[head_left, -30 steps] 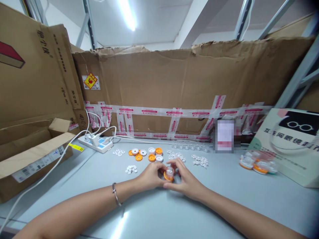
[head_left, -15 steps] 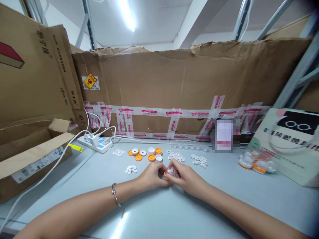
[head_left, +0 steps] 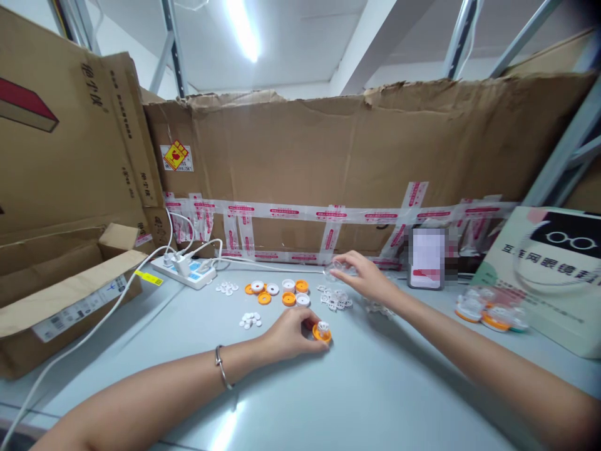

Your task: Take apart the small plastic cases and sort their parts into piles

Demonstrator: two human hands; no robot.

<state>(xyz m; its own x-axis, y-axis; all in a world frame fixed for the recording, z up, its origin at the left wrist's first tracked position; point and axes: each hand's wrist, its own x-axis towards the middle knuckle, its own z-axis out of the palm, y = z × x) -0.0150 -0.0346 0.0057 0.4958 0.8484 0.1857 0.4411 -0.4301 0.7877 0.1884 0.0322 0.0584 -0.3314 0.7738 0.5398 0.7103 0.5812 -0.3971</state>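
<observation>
Pinched in the grip of the left hand (head_left: 288, 333), an orange cap (head_left: 322, 333) is held down on the bench (head_left: 375, 394), just right of the fingertips. Farther back, a clear cup (head_left: 335, 270) is touched by the right hand (head_left: 369, 280); whether it is grasped cannot be told. Loose caps (head_left: 287, 299) are scattered between the hands. Open bench is seen in front.

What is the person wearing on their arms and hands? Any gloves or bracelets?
No gloves, and no sleeves in view: both arms are bare. A thin silver metal bangle circles the wrist behind the left hand. The right hand and its wrist wear nothing.
</observation>
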